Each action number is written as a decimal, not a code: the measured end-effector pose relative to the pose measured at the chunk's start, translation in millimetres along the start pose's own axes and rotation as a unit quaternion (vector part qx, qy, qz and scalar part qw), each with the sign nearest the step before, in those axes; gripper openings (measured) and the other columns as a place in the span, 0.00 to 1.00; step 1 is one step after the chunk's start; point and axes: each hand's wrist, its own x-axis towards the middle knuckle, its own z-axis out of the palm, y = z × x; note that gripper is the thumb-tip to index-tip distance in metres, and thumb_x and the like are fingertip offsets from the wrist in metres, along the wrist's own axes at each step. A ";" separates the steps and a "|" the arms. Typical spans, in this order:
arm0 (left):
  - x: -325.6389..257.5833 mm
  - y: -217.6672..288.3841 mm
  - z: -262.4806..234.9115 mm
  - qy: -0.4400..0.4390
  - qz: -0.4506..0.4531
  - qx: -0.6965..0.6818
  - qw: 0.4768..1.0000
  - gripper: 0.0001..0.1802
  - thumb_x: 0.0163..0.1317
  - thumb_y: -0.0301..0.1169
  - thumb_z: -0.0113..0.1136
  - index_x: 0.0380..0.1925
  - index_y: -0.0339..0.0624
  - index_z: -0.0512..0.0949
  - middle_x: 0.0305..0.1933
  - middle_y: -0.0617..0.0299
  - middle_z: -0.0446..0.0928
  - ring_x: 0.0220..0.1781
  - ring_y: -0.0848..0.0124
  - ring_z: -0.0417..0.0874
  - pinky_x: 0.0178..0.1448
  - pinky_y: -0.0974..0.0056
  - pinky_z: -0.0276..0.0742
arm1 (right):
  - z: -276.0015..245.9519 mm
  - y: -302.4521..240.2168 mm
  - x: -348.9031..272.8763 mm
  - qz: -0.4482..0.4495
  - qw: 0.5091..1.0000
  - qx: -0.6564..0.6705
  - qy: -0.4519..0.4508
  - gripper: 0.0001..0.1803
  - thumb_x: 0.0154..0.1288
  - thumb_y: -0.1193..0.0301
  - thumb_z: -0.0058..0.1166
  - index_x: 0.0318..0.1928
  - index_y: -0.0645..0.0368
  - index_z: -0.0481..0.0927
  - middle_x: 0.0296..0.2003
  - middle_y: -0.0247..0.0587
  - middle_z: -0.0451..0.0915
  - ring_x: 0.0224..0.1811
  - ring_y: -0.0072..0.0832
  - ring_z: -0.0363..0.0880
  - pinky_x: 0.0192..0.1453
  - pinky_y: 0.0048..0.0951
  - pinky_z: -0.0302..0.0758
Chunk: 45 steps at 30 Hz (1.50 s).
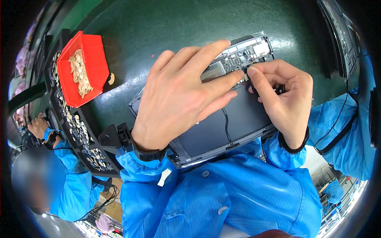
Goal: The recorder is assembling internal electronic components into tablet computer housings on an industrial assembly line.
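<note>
An open laptop chassis (206,131) lies in front of me, its circuit board (234,61) bare along the far side. A black cable (227,125) runs across the dark flat panel on the near side. My left hand (178,91) spreads over the chassis, fingers apart, one fingertip on the board beside my right fingertips. Thumb and finger of my right hand (279,89) pinch at the board's right part. A small dark piece shows at that pinch and another dark object shows inside the curled fingers; I cannot make out either.
On the left stands a red bin (99,59) holding small tan pieces (80,75), with one loose piece (111,78) beside it. A black compartment tray (79,131) of small parts runs along the left table edge. Another device (337,39) stands at right. Co-workers in blue sit on both sides.
</note>
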 end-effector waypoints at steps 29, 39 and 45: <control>36.4 43.8 26.9 0.022 0.080 -0.107 0.991 0.09 0.60 0.30 0.73 0.41 0.44 0.89 0.44 0.65 0.88 0.46 0.67 0.87 0.52 0.60 0.73 | -69.9 62.0 6.6 -0.005 0.982 0.174 0.069 0.12 0.76 0.75 0.61 0.54 0.67 0.79 0.37 0.37 0.86 0.36 0.16 0.83 0.40 0.19 0.80; 43.2 43.7 27.2 0.029 0.102 -0.101 0.989 0.11 0.58 0.27 0.75 0.42 0.41 0.89 0.44 0.61 0.87 0.44 0.63 0.86 0.50 0.59 0.76 | -69.6 77.6 8.0 -0.013 0.979 0.173 0.110 0.11 0.75 0.76 0.61 0.53 0.69 0.80 0.38 0.38 0.86 0.37 0.17 0.83 0.43 0.20 0.81; 45.9 46.5 25.6 0.035 0.099 -0.083 0.991 0.10 0.58 0.27 0.75 0.41 0.42 0.89 0.45 0.62 0.88 0.47 0.63 0.86 0.53 0.59 0.76 | -69.8 76.1 6.3 -0.006 0.981 0.157 0.118 0.12 0.74 0.75 0.62 0.53 0.69 0.80 0.38 0.38 0.86 0.37 0.17 0.83 0.42 0.20 0.81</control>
